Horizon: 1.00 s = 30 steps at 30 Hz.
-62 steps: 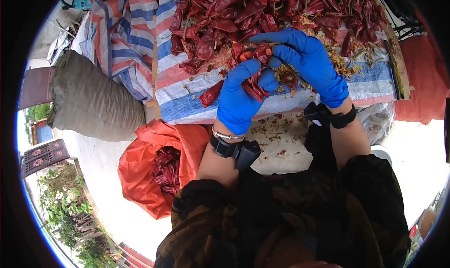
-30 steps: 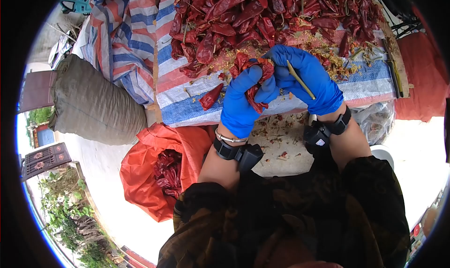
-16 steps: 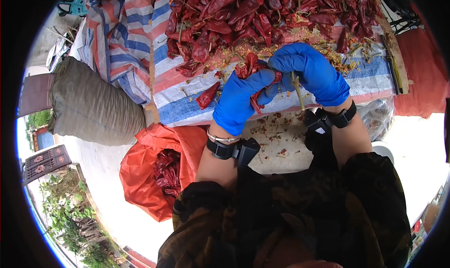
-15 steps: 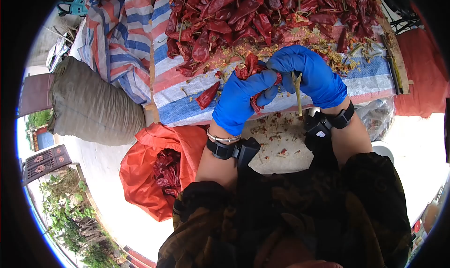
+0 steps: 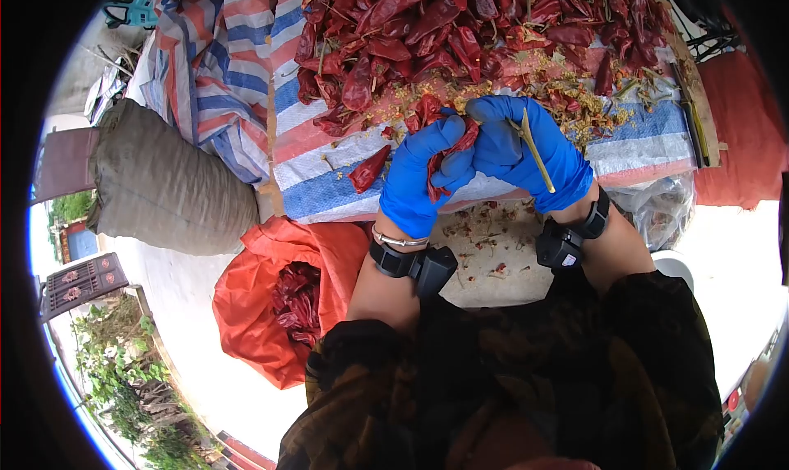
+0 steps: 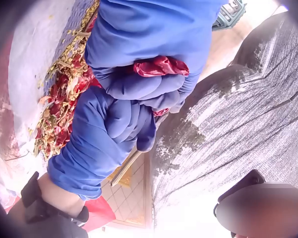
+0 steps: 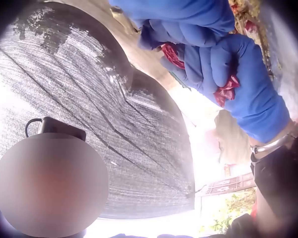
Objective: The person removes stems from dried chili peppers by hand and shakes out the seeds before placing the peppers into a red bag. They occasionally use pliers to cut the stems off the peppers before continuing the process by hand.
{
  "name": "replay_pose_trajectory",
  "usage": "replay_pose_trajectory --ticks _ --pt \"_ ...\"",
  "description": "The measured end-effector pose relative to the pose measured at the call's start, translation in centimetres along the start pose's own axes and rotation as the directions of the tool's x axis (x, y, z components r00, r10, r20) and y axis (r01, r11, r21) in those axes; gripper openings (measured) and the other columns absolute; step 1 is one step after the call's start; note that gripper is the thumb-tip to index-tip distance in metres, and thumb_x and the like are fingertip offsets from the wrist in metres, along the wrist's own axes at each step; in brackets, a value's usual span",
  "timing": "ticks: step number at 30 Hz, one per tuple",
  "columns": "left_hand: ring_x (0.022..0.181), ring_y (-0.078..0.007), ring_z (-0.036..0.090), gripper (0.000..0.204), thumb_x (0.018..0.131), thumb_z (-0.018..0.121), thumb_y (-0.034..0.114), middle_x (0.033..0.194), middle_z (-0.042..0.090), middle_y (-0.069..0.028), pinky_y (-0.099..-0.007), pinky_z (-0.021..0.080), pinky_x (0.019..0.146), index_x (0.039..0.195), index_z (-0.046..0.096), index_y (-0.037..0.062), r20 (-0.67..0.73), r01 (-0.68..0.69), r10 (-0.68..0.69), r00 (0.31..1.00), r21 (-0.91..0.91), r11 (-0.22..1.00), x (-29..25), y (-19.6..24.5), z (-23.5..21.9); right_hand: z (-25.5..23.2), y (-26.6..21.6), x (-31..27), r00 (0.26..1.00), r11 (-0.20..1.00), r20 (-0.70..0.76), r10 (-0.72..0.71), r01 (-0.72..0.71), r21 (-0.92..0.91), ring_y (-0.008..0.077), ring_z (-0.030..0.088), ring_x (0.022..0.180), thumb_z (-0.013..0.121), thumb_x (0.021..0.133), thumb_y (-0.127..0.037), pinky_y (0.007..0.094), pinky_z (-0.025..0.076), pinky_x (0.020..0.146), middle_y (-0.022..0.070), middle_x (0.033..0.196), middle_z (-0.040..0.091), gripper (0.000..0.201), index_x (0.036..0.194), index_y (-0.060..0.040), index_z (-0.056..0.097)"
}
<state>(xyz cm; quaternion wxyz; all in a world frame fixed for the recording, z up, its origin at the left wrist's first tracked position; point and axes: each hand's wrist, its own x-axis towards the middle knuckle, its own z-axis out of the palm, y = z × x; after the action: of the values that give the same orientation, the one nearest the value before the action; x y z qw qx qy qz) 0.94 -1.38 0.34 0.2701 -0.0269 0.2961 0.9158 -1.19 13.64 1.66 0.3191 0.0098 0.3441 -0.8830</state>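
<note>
Both hands wear blue gloves and meet over the near edge of a striped sheet point(image 5: 320, 197). My left hand point(image 5: 419, 174) grips dried red chili peppers point(image 5: 426, 110), which bulge out above and below its fingers. In the left wrist view a wrinkled red pepper point(image 6: 161, 66) shows in that curled hand. My right hand point(image 5: 530, 149) presses against the left hand's fingertips, its own fingers curled. It holds a thin yellow-green stick point(image 5: 537, 151) that slants back toward the wrist. The right fingertips are partly hidden behind the left hand.
A large heap of dried chilies point(image 5: 411, 26) covers the sheet's far part, with seeds and scraps point(image 5: 592, 108) before it. One loose chili point(image 5: 370, 169) lies left of the hands. An open red sack point(image 5: 238, 306) of chilies stands below left, beside a full grey-green sack point(image 5: 164, 182).
The right hand, first reaching with extended fingers, has drawn in and curled against the left. The stick has swung from hanging straight down to slanting right. The left hand keeps its chilies.
</note>
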Motion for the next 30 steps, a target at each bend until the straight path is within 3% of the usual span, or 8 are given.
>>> replay_pose_trajectory --ticks 7,12,14,16,18,24,26,30 --pt "0.040 -0.0049 0.032 0.018 0.086 0.049 0.024 0.052 0.040 0.0028 -0.0205 0.026 0.039 0.092 0.052 0.0065 0.006 -0.004 0.004 1.000 -0.019 1.000 -0.3 -0.1 -0.1 -0.3 0.4 -0.2 0.984 0.965 0.175 0.016 -0.061 0.253 0.0081 0.029 0.039 0.038 0.089 -0.017 0.0232 0.023 0.041 -0.0013 0.044 0.032 0.035 0.055 -0.0099 0.040" --pt "0.042 -0.0069 0.034 0.023 0.087 0.050 0.028 0.051 0.037 0.0033 -0.0251 0.032 0.050 0.071 0.047 0.0114 0.090 -0.066 0.087 0.992 -0.213 0.975 0.3 -0.6 0.2 -2.3 -0.5 1.0 0.944 0.891 0.289 -0.162 0.014 0.453 0.0083 0.029 0.040 0.040 0.089 -0.020 0.0225 0.023 0.041 -0.0006 0.047 0.035 0.034 0.056 -0.0100 0.043" --pt "0.043 -0.0073 0.034 0.026 0.087 0.049 0.030 0.052 0.037 0.0033 -0.0266 0.034 0.054 0.069 0.046 0.0117 0.093 -0.089 0.109 0.990 -0.201 0.976 0.5 -0.7 0.6 -1.7 -0.8 1.1 0.997 0.984 -0.079 -0.002 0.016 0.179 0.0074 0.030 0.041 0.046 0.088 -0.023 0.0220 0.024 0.041 -0.0006 0.051 0.041 0.032 0.058 -0.0098 0.048" --pt "0.044 -0.0063 0.032 0.028 0.088 0.049 0.034 0.051 0.034 0.0035 -0.0226 0.027 0.052 0.074 0.048 0.0096 0.043 -0.124 0.134 0.990 -0.186 0.975 0.6 -0.8 0.8 -1.1 -1.5 0.7 0.984 0.988 -0.137 -0.113 0.097 -0.119 0.0054 0.031 0.043 0.053 0.086 -0.029 0.0205 0.024 0.043 -0.0017 0.055 0.046 0.029 0.065 -0.0090 0.056" --pt "0.048 -0.0075 0.035 0.031 0.088 0.049 0.036 0.056 0.037 0.0018 -0.0236 0.029 0.055 0.076 0.048 0.0079 0.107 -0.090 0.116 0.988 -0.222 0.971 0.5 -0.6 0.0 -0.8 -2.4 0.2 0.908 0.764 -0.183 -0.378 0.195 -0.615 0.0027 0.034 0.048 0.057 0.084 -0.032 0.0182 0.025 0.046 -0.0018 0.060 0.052 0.026 0.073 -0.0080 0.061" --pt "0.071 -0.0160 0.051 0.030 0.085 0.054 0.033 0.089 0.057 -0.0065 -0.0351 0.042 0.073 0.101 0.053 0.0068 -0.035 -0.215 0.213 0.976 -0.236 0.948 -0.3 -1.0 0.0 -3.7 -3.0 0.2 0.814 0.339 -0.016 -0.581 0.224 -0.913 0.0142 0.055 0.072 0.058 0.082 -0.030 0.0264 0.044 0.066 0.0072 0.081 0.062 0.033 0.095 0.0001 0.061" --pt "0.074 -0.0188 0.053 0.032 0.083 0.058 0.028 0.095 0.058 -0.0098 -0.0376 0.043 0.074 0.105 0.053 0.0054 -0.133 -0.283 0.261 0.956 -0.193 0.939 -0.7 -0.9 0.2 -4.4 -3.0 -0.3 0.808 -0.008 0.035 -0.587 0.038 -0.999 0.0227 0.060 0.078 0.060 0.080 -0.028 0.0303 0.045 0.069 0.0141 0.085 0.063 0.034 0.097 0.0011 0.059" --pt "0.075 -0.0197 0.053 0.030 0.082 0.060 0.026 0.094 0.058 -0.0114 -0.0373 0.045 0.073 0.102 0.053 0.0041 -0.102 -0.337 0.321 0.941 -0.295 0.894 -2.0 -0.5 0.1 -4.7 -2.3 -1.5 0.748 -0.022 0.015 -0.664 0.001 -1.000 0.0311 0.059 0.081 0.060 0.078 -0.027 0.0344 0.046 0.072 0.0164 0.090 0.061 0.041 0.111 -0.0026 0.055"
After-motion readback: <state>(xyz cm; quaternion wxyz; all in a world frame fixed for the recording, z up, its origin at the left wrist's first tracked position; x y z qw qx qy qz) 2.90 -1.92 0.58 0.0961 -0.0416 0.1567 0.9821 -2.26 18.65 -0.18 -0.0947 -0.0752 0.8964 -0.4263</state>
